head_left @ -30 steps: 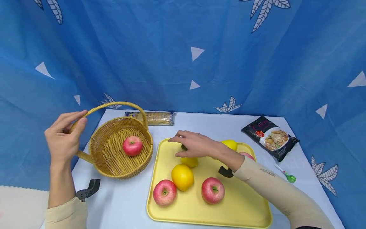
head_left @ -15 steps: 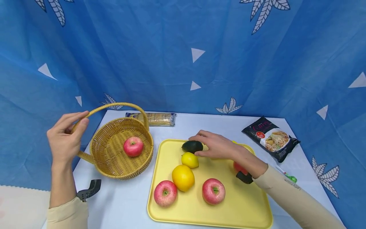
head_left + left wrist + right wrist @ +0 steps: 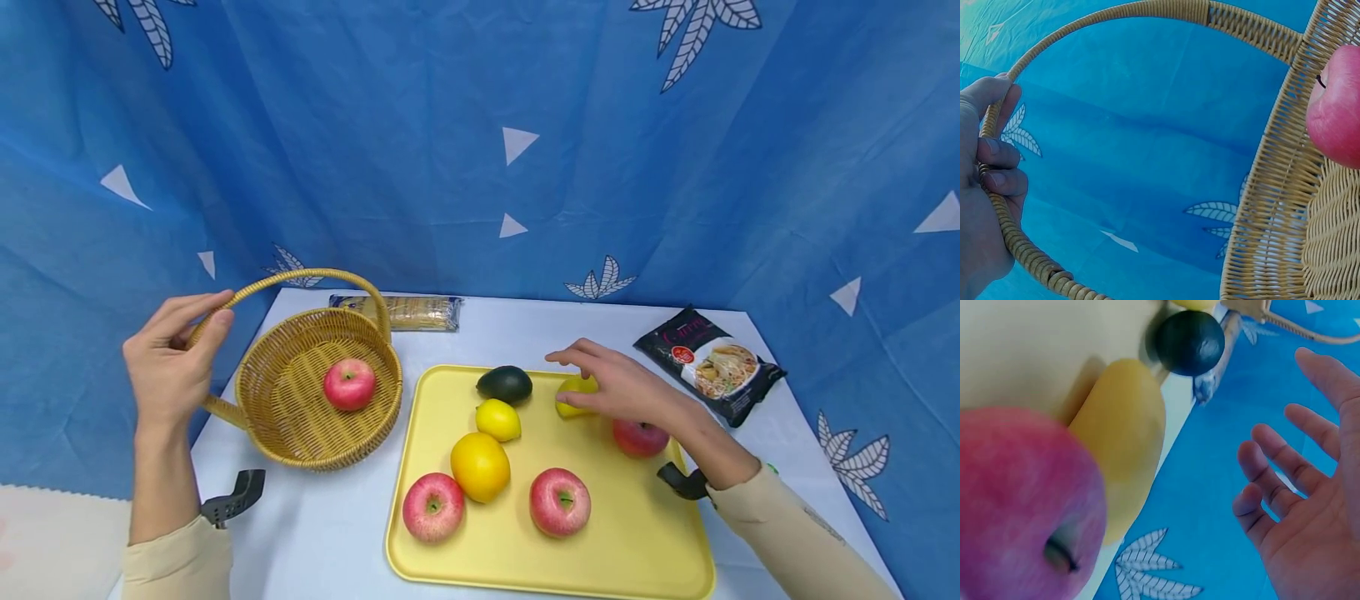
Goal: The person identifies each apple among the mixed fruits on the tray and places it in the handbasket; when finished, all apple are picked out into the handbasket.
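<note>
My left hand (image 3: 172, 354) grips the handle of a woven basket (image 3: 253, 417), fingers curled round it in the left wrist view. One red apple (image 3: 349, 385) lies inside. Over the far right part of a yellow tray (image 3: 630, 542), my right hand (image 3: 630, 387) has its fingers spread and holds nothing. In the head view it overlaps a long yellow mango (image 3: 1125, 444), while the right wrist view shows a gap between them. Beside the mango is an apple (image 3: 639, 439). Left of it on the tray lie a dark green avocado (image 3: 505, 384), a lemon (image 3: 498, 419) and an orange (image 3: 480, 467).
Two more apples, a left one (image 3: 433, 507) and a middle one (image 3: 560, 502), sit toward the tray's front. Behind the basket lies a spaghetti pack (image 3: 420, 312). A black noodle packet (image 3: 708, 364) is at the back right. A blue curtain (image 3: 450, 167) hangs behind the table.
My right hand has moved right, from above the avocado and lemon to the mango, uncovering both. My left hand stays on the basket handle.
</note>
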A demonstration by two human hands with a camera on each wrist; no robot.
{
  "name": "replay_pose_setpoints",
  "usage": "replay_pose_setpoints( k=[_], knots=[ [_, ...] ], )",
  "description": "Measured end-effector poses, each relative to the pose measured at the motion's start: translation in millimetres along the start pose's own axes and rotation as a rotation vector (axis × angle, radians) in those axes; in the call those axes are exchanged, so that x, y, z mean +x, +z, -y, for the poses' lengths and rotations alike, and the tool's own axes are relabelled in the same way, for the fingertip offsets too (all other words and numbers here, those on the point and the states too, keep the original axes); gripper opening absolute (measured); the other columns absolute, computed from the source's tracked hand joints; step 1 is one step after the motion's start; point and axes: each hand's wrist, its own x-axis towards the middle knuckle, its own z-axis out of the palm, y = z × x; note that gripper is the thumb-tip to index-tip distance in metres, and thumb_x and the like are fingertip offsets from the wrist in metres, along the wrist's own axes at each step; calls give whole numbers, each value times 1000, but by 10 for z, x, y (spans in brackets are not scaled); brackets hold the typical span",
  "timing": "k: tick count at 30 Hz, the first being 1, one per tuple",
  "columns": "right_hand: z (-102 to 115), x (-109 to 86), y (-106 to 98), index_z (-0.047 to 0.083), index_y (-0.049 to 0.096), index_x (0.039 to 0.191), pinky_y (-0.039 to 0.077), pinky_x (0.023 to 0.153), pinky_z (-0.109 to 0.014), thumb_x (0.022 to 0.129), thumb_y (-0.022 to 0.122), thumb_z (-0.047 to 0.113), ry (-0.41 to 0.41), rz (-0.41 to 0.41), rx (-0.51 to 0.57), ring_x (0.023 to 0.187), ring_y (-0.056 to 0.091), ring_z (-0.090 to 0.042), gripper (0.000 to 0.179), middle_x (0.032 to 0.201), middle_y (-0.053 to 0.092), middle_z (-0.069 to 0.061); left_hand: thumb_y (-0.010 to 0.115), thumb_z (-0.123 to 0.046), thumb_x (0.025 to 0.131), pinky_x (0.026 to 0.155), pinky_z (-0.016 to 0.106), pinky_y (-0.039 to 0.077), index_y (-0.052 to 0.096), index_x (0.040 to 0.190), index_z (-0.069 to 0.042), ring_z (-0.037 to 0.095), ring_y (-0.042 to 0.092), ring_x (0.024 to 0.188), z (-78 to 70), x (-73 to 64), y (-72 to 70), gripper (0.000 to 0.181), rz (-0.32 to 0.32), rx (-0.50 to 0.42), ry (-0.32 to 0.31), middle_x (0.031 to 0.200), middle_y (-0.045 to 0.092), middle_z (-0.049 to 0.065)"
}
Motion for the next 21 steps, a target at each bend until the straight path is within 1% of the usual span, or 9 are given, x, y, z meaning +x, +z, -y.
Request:
replay_pose_setpoints(
  k=[6,8,11,15,21],
  knots=[
    [-174,-142,-60,33,56,141,51,77,-33,90,67,60,48,-16,-14,97,57,-14,59,126,57,6,69,8,89,42,18,21,72,108,14,2,30,45,-3,7,-11,20,3,-5,2,99,69,-9],
    [-230,-189,-76,31,56,141,50,73,-32,89,68,59,69,-18,-10,95,57,-16,59,126,58,2,69,9,89,41,18,20,72,108,14,2,30,45,16,8,-19,20,4,-5,2,99,69,-9],
    [-318,-253,-88,28,56,140,50,71,-32,89,69,57,104,-12,5,94,56,-18,60,127,58,-3,69,9,88,41,18,20,72,107,14,2,29,44,44,11,-29,20,3,-6,3,99,69,-8],
    [-436,-351,-94,25,58,140,51,70,-31,89,72,54,166,8,33,96,56,-20,60,127,57,-6,69,10,88,41,17,21,72,107,14,1,29,45,29,12,-21,20,6,-9,7,100,69,-8],
    [-586,-504,-90,18,59,139,52,65,-31,88,74,50,238,44,116,96,54,-23,62,131,55,-12,69,10,88,41,18,21,72,108,13,2,30,45,-7,3,-7,20,6,-9,-4,100,70,-7]
  ],
)
